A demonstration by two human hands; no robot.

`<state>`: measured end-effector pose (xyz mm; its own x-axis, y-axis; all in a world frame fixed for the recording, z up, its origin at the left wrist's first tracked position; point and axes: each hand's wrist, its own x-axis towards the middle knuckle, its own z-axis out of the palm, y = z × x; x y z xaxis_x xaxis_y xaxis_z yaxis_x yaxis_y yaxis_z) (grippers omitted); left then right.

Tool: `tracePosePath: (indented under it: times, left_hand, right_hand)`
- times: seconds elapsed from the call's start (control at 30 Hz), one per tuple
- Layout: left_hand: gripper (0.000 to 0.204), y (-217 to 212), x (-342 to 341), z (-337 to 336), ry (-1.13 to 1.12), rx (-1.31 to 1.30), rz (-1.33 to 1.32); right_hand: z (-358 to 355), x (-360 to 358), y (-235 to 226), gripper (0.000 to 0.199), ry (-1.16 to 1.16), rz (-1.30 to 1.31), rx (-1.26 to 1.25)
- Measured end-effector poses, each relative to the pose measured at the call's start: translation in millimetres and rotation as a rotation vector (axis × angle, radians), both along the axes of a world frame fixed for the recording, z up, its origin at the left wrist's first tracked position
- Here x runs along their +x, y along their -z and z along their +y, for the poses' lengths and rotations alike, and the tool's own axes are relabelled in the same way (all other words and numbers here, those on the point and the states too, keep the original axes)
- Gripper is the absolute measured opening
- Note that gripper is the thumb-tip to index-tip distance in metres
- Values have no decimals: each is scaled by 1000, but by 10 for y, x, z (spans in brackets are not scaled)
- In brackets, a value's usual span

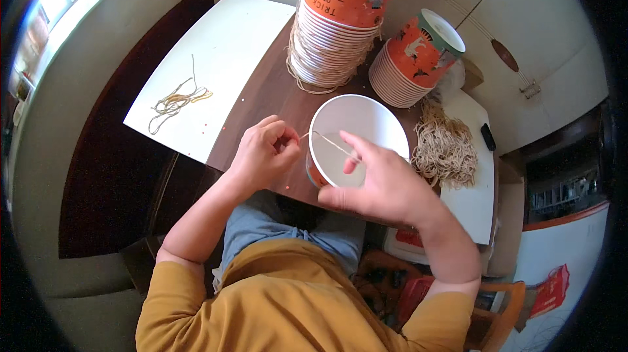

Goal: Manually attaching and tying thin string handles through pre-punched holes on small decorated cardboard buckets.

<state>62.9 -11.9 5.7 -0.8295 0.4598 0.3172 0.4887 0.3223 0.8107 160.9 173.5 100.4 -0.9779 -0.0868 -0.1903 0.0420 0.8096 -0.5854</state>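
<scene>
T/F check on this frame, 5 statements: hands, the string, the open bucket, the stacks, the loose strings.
1. Both hands pinch one thin string across the open paper bucket. True: left hand holds one end, right hand the other.
2. The open bucket is full of strings. False: its white inside looks empty.
3. Two stacks of orange buckets stand behind it. True: tall stack and shorter stack.
4. The big pile of strings lies on the person's left. False: it lies on the right.
5. The white sheet on the left is bare. False: a few loose strings lie on it.
</scene>
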Motion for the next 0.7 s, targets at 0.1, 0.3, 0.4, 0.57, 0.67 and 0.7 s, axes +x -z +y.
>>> tracePosePath:
  times: [0.1,0.3,0.4,0.57,0.67,0.7]
  left_hand:
    - [7,-9,99,-79,34,69,-48]
    - [6,115,344,-242,223,109,-3]
    - [7,151,451,-265,228,126,-24]
    - [14,204,528,-198,240,252,197]
    - [16,133,529,-110,248,343,403]
    - [16,117,497,-114,249,344,401]
  right_hand:
    - [-118,264,85,82,-55,214,252]
    - [-89,309,259,46,15,426,410]
    - [-158,292,402,33,71,630,479]
    - [-290,195,791,23,198,962,497]
    - [-347,204,984,20,108,1037,383]
    - [-349,188,1006,19,82,1074,330]
